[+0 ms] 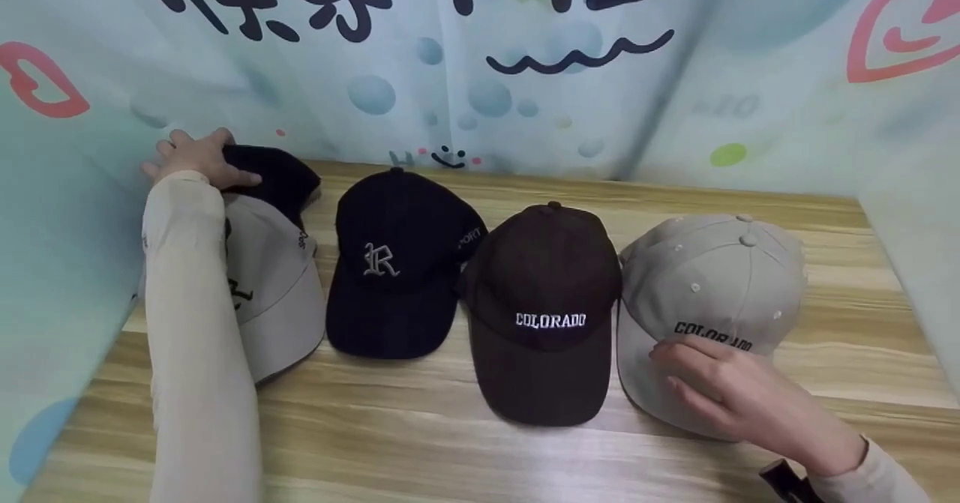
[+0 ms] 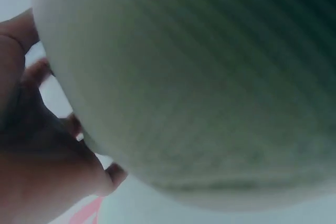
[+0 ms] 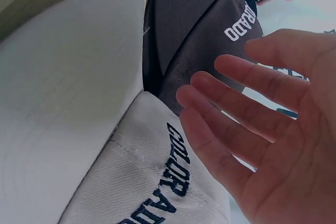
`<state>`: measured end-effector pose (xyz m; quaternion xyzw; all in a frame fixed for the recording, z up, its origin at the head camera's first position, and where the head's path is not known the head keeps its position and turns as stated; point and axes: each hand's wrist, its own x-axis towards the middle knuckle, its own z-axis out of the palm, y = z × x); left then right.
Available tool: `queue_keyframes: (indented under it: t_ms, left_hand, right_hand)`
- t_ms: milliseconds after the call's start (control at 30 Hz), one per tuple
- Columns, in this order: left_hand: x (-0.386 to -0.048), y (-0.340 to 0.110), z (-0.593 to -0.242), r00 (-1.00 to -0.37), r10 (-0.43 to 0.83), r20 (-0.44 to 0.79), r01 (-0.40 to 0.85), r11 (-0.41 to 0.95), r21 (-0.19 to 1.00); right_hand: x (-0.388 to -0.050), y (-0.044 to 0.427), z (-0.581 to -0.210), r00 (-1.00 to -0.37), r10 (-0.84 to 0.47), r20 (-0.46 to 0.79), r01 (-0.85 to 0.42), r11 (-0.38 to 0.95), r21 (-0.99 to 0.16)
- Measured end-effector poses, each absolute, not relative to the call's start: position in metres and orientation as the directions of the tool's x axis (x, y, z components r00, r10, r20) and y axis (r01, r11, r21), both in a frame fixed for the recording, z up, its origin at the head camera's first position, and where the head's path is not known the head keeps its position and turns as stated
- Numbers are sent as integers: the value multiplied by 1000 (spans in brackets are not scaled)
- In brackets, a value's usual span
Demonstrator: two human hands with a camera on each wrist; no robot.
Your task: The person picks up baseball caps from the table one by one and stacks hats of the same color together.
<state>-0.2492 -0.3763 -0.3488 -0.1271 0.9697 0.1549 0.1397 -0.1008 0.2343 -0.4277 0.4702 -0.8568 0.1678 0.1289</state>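
My left hand (image 1: 193, 160) is at the back left, fingers spread, over the crown of a light grey cap (image 1: 281, 330). Its thumb lies across a black cap (image 1: 274, 177) behind that one. In the left wrist view a pale rounded cap surface (image 2: 199, 108) fills most of the picture, with the fingers along its edge. My right hand (image 1: 739, 390) hovers above the brim of a grey COLORADO cap (image 1: 712, 270) at the right. The right wrist view shows that hand's fingers (image 3: 247, 124) extended and holding nothing. My left sleeve hides part of the left grey cap.
Between them sit a black cap with an R (image 1: 397, 263) and a dark brown COLORADO cap (image 1: 547, 278), side by side on the wood-grain table (image 1: 390, 443). A printed cloth backdrop (image 1: 450, 98) stands behind and along both sides. A black strap (image 1: 787, 480) is by my right wrist.
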Motion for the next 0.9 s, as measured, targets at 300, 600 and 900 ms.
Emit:
queue_keyframes:
  t_ms: [300, 600, 900]
  left_hand:
    - [-251, -385, -336, -989, -93, -113, -128, 922, 365]
    - [-257, -360, -313, -994, -60, 89, -15, 895, 445]
    - [-251, -333, -296, -980, 20, 200, 115, 872, 475]
  right_hand:
    - [-102, 235, -423, -534, -759, 373, -843, 509, -171]
    - [-106, 240, -413, -538, -756, 372, -842, 505, -192]
    - [-108, 243, -406, -548, -756, 357, -836, 509, -206]
